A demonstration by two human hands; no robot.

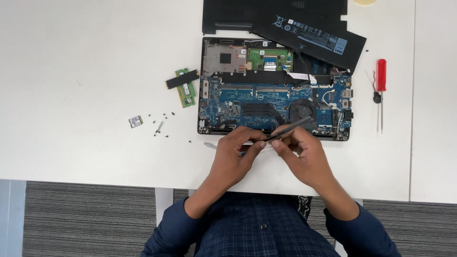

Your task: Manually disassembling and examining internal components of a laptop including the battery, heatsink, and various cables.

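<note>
White table (95, 71) under us; opened laptop (273, 102) before us. Our left hand (235, 152) and right hand (304, 154) together pinch dark tool (290, 128). Red screwdriver (381, 93) well apart.

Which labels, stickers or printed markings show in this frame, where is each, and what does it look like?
Battery pack label: on the black battery lying tilted over the open laptop's upper right; white print and symbols on black.
Memory module sticker: left of the laptop, on the green module; small pale rectangle.
Wireless card label: further left on the white table; small whitish square.
Board badge: centre of the blue mainboard; tiny oval.
</note>
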